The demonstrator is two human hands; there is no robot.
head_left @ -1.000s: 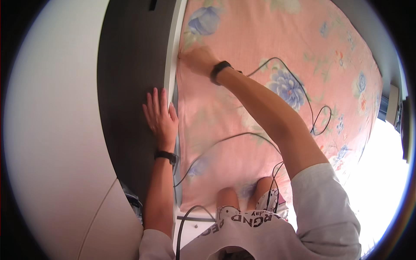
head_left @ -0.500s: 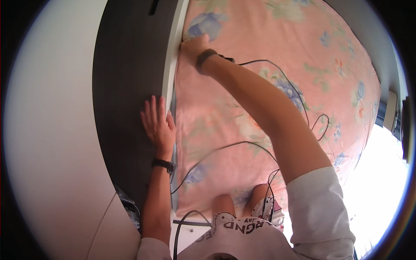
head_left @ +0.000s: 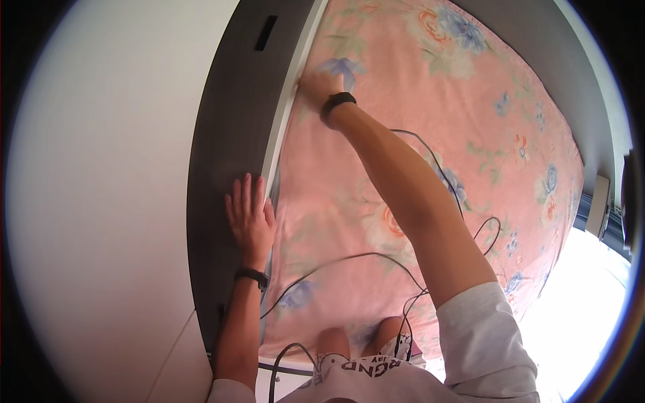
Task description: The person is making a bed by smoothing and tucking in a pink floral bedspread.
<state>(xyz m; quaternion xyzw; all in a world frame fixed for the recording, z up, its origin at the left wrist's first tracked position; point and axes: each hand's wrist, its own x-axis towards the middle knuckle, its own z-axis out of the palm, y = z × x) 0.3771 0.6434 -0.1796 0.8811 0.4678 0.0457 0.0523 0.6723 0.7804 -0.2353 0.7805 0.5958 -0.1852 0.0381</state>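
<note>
My left hand [head_left: 252, 221] lies open, fingers spread flat, on a dark wood-look board [head_left: 225, 127] beside the bed. Pale trim [head_left: 285, 117] runs along the board's edge. Farther up, my right hand [head_left: 318, 87] presses down where the pink floral bed sheet [head_left: 349, 208] meets that trim. Its fingers are blurred and partly out of sight at the seam, so I cannot tell whether they grip the fabric. Each wrist has a dark band. The sheet lies over the mattress with light wrinkles.
A thin dark cable [head_left: 376, 254] loops across the sheet, passing under my right arm toward my body. The board has a black slot-like fitting [head_left: 267, 33] at its far end. A white surface [head_left: 114, 174] stands at left; bright light [head_left: 571, 316] comes from lower right.
The view has shifted, so the bed appears lower and more of the board's far end shows. My right hand has slid slightly farther along the seam. My left hand stays flat on the board.
</note>
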